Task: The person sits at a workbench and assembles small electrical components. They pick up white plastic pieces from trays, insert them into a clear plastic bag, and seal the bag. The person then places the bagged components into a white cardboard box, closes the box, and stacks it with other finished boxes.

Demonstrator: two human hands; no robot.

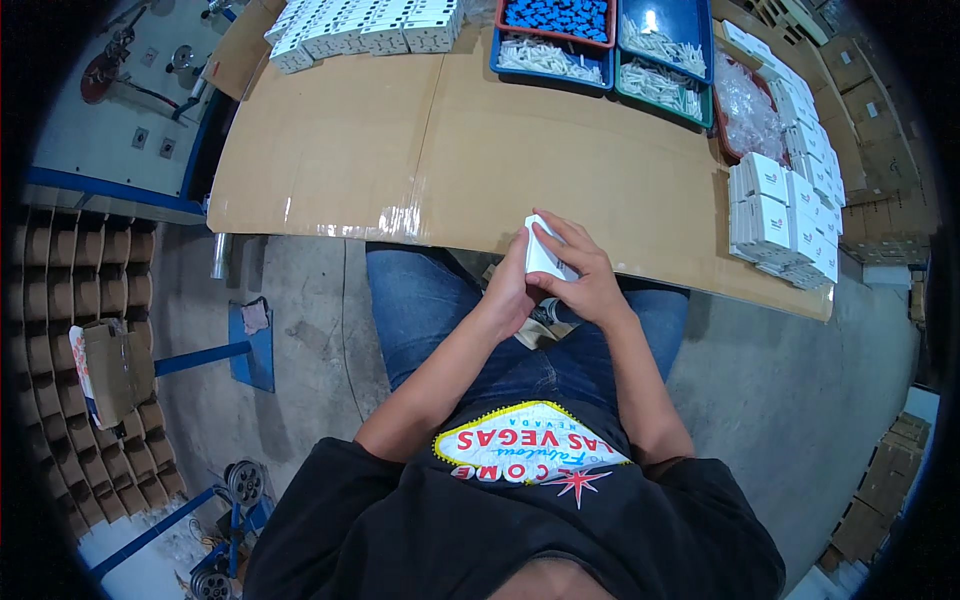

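A small white box (541,252) sits between both my hands at the near edge of the cardboard-covered table (400,150), above my lap. My left hand (510,285) grips its left side with the thumb up along the edge. From the right, my right hand (585,275) wraps over it with fingers spread across its top and side. Both forearms come up from the lower edge over my blue jeans.
Stacks of white boxes stand at the table's right edge (785,215) and far left (360,25). Blue and green trays (610,45) of small white and blue parts sit at the back. Cardboard dividers (90,350) fill the floor at left; brown cartons (880,130) at right.
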